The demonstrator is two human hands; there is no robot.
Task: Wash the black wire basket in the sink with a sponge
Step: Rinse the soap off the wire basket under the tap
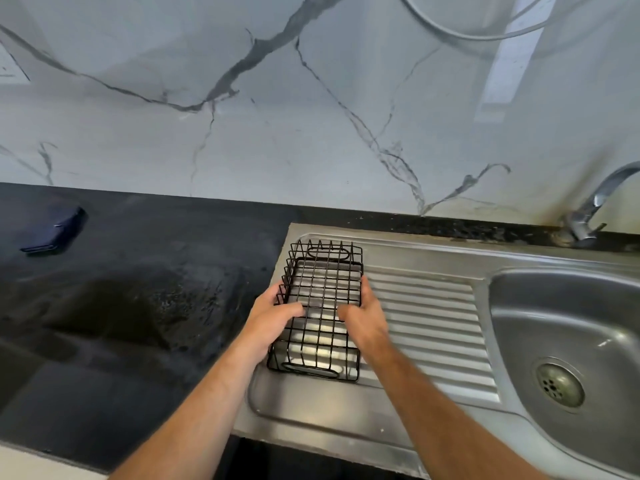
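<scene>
The black wire basket (320,289) rests upside down on the left part of the steel draining board (426,317), its grid bottom facing up. My left hand (273,315) grips its left long side, thumb laid over the grid. My right hand (363,313) clasps the right long side, thumb also on top. The sink bowl (554,313) lies to the right, with a round drain (559,384) at its bottom. No sponge is in view.
A chrome tap (595,206) stands behind the bowl at the right edge. The black stone counter (131,299) stretches left, wet in patches, with a dark blue folded object (53,228) near the marble wall (311,116).
</scene>
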